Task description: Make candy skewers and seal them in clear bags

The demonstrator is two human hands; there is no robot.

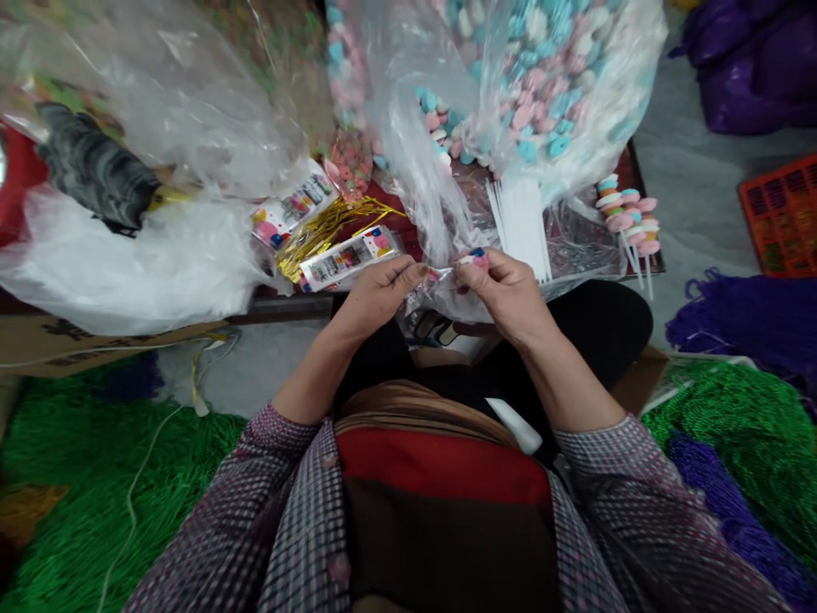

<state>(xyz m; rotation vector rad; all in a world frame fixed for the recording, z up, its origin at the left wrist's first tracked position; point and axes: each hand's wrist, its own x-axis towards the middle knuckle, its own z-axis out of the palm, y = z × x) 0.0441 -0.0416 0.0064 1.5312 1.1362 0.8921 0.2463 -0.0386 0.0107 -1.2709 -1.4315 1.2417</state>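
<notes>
My left hand [383,294] and my right hand [504,294] are closed close together above my lap, pinching a candy skewer [456,268] with pink, white and blue pieces, partly hidden by my fingers. Just beyond them lies a bundle of white sticks [520,226]. A big clear bag of pink, blue and white candies [542,77] stands behind the sticks. Finished candy skewers [629,221] lie at the right of the red board [408,230].
Printed label cards [345,255] and gold twist ties [325,226] lie left of my hands. White and clear plastic bags [128,255] pile at left. Green strands [82,494] and purple strands [759,319] flank me. An orange crate [782,213] sits at right.
</notes>
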